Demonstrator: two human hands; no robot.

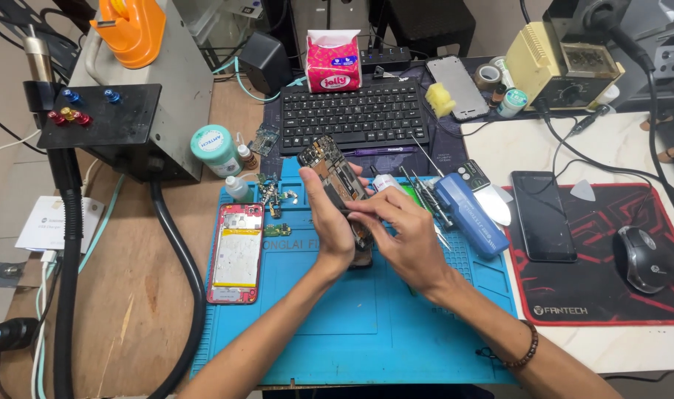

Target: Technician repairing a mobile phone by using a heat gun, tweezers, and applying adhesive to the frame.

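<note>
My left hand (328, 222) grips an opened phone (329, 171) with its back cover off, tilted up above the blue work mat (366, 325). My right hand (400, 229) rests against the phone's lower part, with fingertips pinched on it near the middle. What the fingertips hold is too small to tell. A second opened phone with a red frame and a pale battery (236, 253) lies flat on the mat to the left. Small circuit parts (276, 198) lie on the mat just above it.
A blue tool case (470, 214) and tweezers (426, 193) lie right of my hands. Behind are a black keyboard (355, 114), a pink tissue pack (333, 63) and small bottles (237, 188). A dark phone (542, 216) and a mouse (646, 258) sit on the red-black pad at right. A hot-air station (130, 111) stands at left.
</note>
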